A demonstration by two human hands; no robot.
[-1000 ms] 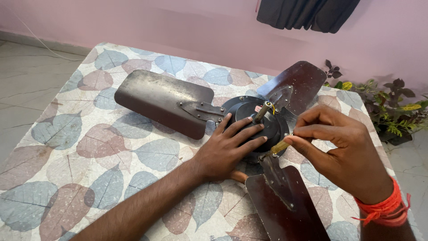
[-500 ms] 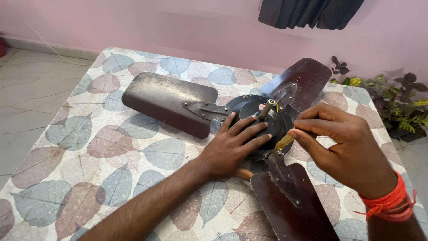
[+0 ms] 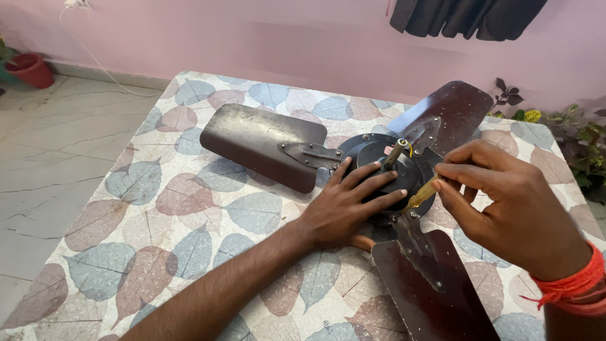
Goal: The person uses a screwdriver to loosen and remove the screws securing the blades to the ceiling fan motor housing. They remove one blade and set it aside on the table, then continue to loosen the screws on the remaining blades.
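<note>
Right hand (image 3: pixel 514 202): pinching the yellow-handled screwdriver (image 3: pixel 421 194), fingers curled shut around it, just right of the fan motor hub (image 3: pixel 385 173).
Left hand (image 3: pixel 350 205): pressing flat, fingers spread, on the hub.
Screwdriver axis: slanting down-left toward the hub's near rim.
Nearer hand: right is tooling; left is steadying.
Ceiling fan (image 3: pixel 265 142): lying on the leaf-print tablecloth (image 3: pixel 126 189).

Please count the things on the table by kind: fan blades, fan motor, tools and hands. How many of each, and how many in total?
Fan blades: 3
Fan motor: 1
Screwdriver: 1
Hands: 2, the left hand flat on the motor, the right hand gripping the screwdriver
Total: 7
</note>
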